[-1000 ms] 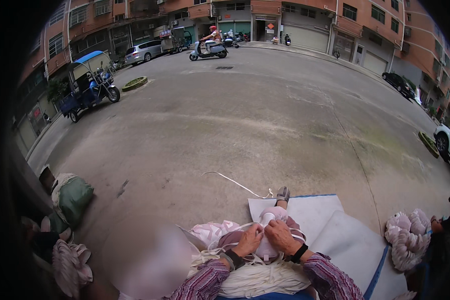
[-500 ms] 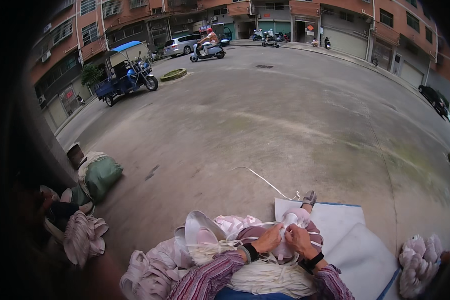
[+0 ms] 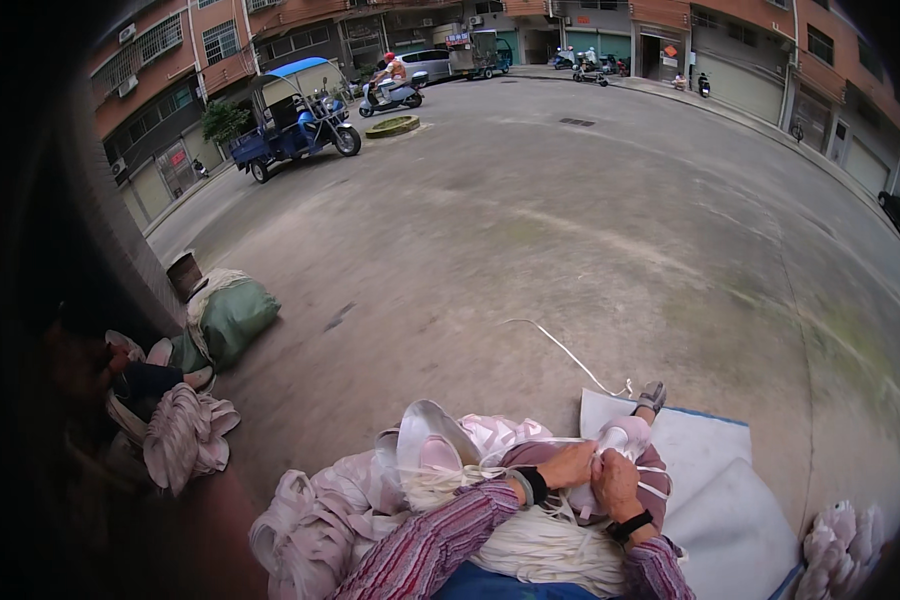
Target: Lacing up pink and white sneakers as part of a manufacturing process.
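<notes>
Close together over my lap, my left hand (image 3: 568,466) and my right hand (image 3: 618,484) are both closed, fingers pinching a white shoelace at a pale pink-and-white shoe upper (image 3: 625,437). The fingertips partly hide the lace and the upper. A thick bundle of loose white laces (image 3: 555,550) lies across my lap below the hands. Left of my left hand, several pink-and-white uppers (image 3: 435,445) are piled, some laces draped over them. More pale pink uppers (image 3: 315,530) hang at the lower left.
A white sheet with a blue edge (image 3: 720,500) spreads at my right. One lace (image 3: 570,353) lies on the concrete ahead. A green sack (image 3: 235,320) and bundled uppers (image 3: 183,440) sit at left, beside a dim seated person. Farther off are a blue three-wheeler (image 3: 300,130) and a scooter rider (image 3: 392,88).
The whole view has shifted, so near things appear farther right. My hands have drawn closer together at the upper, the left partly behind the right. The scooter rider has moved left along the road.
</notes>
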A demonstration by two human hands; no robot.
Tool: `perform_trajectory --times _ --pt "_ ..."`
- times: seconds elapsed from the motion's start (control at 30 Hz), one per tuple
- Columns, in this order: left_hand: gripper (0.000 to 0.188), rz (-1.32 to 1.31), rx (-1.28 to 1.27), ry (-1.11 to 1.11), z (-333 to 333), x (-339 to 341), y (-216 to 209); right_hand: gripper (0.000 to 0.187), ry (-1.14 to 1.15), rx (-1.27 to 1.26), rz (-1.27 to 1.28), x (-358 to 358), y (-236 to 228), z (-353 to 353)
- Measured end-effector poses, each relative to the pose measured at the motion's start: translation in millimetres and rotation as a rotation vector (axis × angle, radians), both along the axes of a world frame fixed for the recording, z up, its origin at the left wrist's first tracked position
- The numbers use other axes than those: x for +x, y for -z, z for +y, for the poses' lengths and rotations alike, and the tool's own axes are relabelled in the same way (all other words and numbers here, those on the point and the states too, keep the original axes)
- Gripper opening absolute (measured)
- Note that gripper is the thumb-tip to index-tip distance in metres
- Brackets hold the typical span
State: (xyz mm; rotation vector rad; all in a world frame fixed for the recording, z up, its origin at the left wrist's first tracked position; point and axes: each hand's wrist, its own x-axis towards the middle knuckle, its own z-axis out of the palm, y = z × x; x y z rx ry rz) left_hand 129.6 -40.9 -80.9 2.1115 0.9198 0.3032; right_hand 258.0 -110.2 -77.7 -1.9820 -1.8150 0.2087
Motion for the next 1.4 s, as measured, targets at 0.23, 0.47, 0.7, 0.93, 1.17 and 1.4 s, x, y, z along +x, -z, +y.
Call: perform_trajectory --times 0.23,0.47,0.7,0.93,1.17,1.4 --pt "0.032 -0.131 0.063 -0.083 -16 5 16 0.026 0.095 -0.043 0.062 2 5 3" --pt "0.034 -0.212 0.095 -0.152 -20 3 21 0.024 0.076 -0.024 0.098 3 -3 3" --pt "0.039 -0.109 0.272 -0.085 -16 5 40 0.02 0.037 0.001 0.005 2 12 3" --pt "0.026 -0.091 0.126 -0.036 -5 6 30 0.022 0.046 0.053 0.061 -1 10 -1" --pt "0.029 -0.132 0.282 -0.097 -17 14 48 0.024 0.05 0.05 0.004 3 14 -1" --pt "0.029 -0.144 0.332 -0.144 -16 12 59 0.027 0.027 -0.019 -0.046 5 6 -3"
